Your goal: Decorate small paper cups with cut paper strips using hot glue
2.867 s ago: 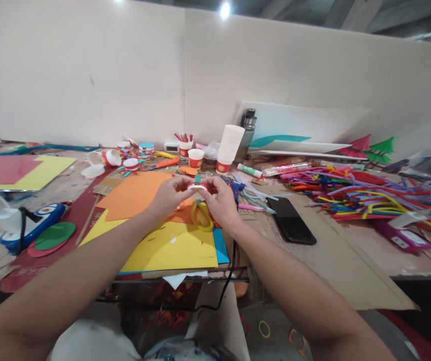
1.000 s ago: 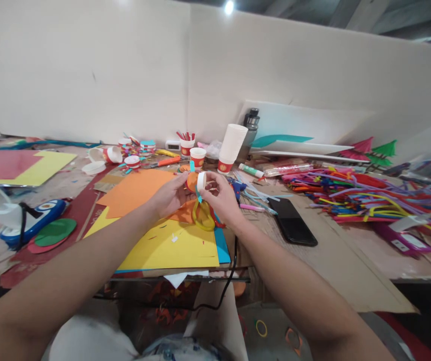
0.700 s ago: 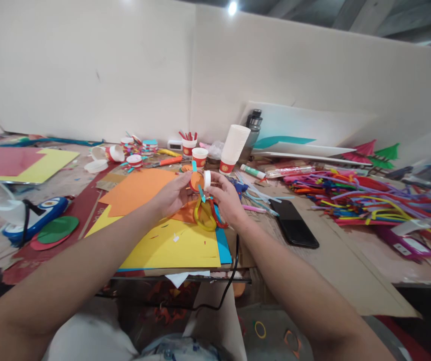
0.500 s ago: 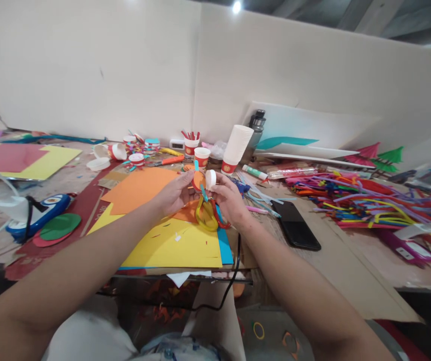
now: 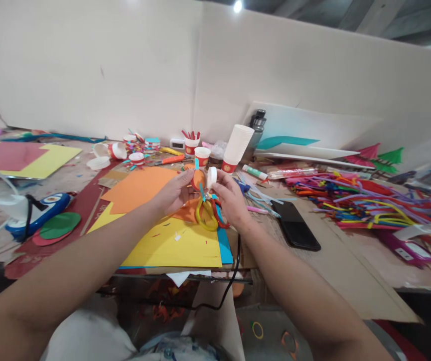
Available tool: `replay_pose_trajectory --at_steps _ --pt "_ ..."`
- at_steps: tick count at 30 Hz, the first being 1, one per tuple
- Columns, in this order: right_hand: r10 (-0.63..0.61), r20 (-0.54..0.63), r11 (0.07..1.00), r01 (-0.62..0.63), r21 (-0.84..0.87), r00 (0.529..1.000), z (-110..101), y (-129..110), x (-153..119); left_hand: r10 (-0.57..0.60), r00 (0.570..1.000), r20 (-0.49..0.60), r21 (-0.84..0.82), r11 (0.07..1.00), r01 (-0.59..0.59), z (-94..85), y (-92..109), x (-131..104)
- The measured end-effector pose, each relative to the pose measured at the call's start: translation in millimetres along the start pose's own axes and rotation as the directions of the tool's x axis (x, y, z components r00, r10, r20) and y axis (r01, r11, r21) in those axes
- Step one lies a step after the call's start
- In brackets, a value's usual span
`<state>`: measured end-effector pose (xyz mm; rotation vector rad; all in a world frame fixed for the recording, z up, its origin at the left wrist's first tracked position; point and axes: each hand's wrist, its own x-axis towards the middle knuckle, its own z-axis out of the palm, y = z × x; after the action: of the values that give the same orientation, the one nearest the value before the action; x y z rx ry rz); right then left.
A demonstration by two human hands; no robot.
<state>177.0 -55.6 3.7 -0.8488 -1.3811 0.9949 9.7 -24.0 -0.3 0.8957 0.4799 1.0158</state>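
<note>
Centre of frame, above the yellow sheet [image 5: 173,245]: left hand [image 5: 172,193] pinches an orange disc [image 5: 198,179] bearing a teal strip [image 5: 201,190], strip's long axis near vertical. Right hand [image 5: 230,198] grips a white cup piece [image 5: 211,176], mouth apparently facing left. Behind, a red cup [image 5: 190,145] holds red sticks.

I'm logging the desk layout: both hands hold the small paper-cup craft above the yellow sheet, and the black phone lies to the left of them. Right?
Not quite. In the head view the black phone lies to the right of the hands, beside the right hand. The rest holds: the left hand and the right hand hold the small paper-cup craft above the yellow sheet.
</note>
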Motion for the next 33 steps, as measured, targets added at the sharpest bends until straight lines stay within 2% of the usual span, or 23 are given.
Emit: replay_pose_trajectory --at_steps 2,6,10,14,18,22,25,27,30,33 --pt "0.015 0.015 0.998 -0.016 0.063 1.0 -2.1 2.9 1.0 -0.023 1.0 0.0 -0.014 1.0 0.023 -0.6 0.0 0.6" --pt "0.011 0.045 0.998 -0.014 0.068 0.999 -2.7 4.1 0.9 -0.031 0.999 0.015 -0.025 0.999 0.032 1.0 1.0 0.0" --pt "0.019 0.024 0.995 -0.021 0.101 1.0 0.2 0.7 0.3 -0.044 0.999 -0.003 -0.014 0.999 0.044 2.7 2.5 -0.7" --pt "0.084 -0.032 0.982 -0.078 0.173 0.996 2.1 -3.2 1.1 -0.128 0.987 -0.102 -0.006 0.992 0.128 0.4 3.8 1.5" --pt "0.151 -0.023 0.958 -0.14 0.252 0.988 2.2 -6.4 1.0 -0.167 0.953 -0.254 0.072 0.979 0.191 -7.3 5.9 5.1" --pt "0.161 -0.031 0.943 -0.145 0.301 0.986 3.2 -5.5 1.0 -0.058 0.931 -0.362 0.331 0.925 0.186 -18.8 10.1 7.5" --pt "0.146 -0.04 0.957 -0.13 0.261 0.989 4.8 -0.7 2.2 0.086 0.911 -0.404 0.592 0.784 0.188 -26.8 13.3 9.7" --pt "0.134 -0.037 0.973 -0.124 0.197 0.99 5.8 2.5 2.9 0.182 0.904 -0.386 0.727 0.664 0.177 -31.0 14.7 11.6" --pt "0.112 -0.046 0.989 -0.107 0.104 0.993 6.7 3.7 2.5 0.294 0.902 -0.316 0.82 0.562 0.104 -35.7 15.5 14.2" --pt "0.085 -0.075 0.996 -0.082 0.031 0.994 6.6 0.3 0.9 0.388 0.866 -0.315 0.827 0.56 0.051 -37.7 16.6 16.2"
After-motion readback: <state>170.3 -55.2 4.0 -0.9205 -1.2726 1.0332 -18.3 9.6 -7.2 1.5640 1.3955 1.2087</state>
